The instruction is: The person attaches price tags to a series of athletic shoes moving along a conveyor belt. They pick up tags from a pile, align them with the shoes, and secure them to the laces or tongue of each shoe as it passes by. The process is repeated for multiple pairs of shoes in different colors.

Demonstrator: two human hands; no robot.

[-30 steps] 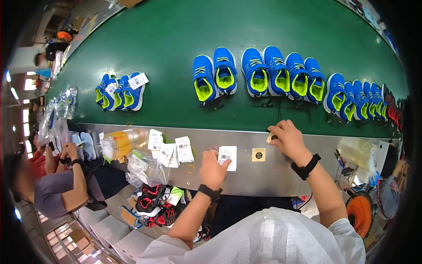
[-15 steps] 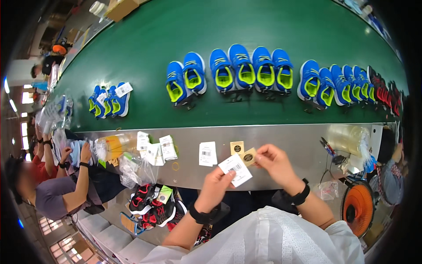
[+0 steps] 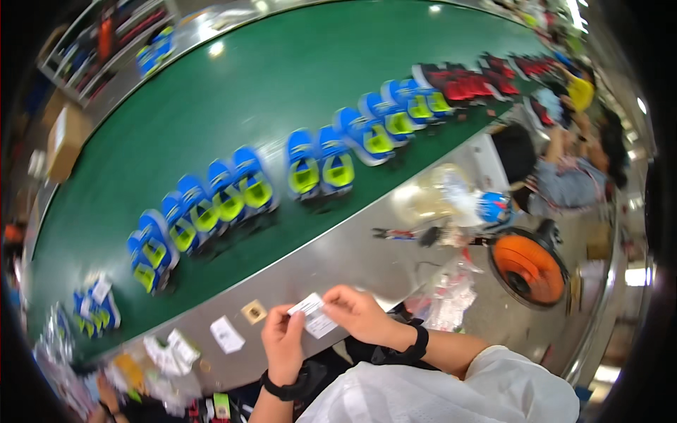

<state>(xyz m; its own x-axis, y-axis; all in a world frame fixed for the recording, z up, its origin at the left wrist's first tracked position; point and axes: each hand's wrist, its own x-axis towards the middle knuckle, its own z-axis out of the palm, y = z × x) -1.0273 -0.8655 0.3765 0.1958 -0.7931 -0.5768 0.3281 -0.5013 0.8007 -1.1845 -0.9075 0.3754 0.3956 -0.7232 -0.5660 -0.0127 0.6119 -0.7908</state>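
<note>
A white printed card tag is held between my two hands above the metal edge of the bench. My left hand pinches its left side between thumb and fingers. The closed fingertips of my right hand are on its upper right corner. A tan square sticker with a dark round print lies on the metal just left of my left hand. Farther left lie a small stack of white tags and more white tags. Motion blurs the picture.
Blue and lime sneakers stand in a row along the green table, with red and black shoes beyond. At right are pliers, plastic bags and an orange fan. Other people sit at far right.
The view has swung to the right and tilted. My right hand has moved from holding a tan sticker to the white tag's edge; that sticker no longer shows. The loose sticker still lies on the metal.
</note>
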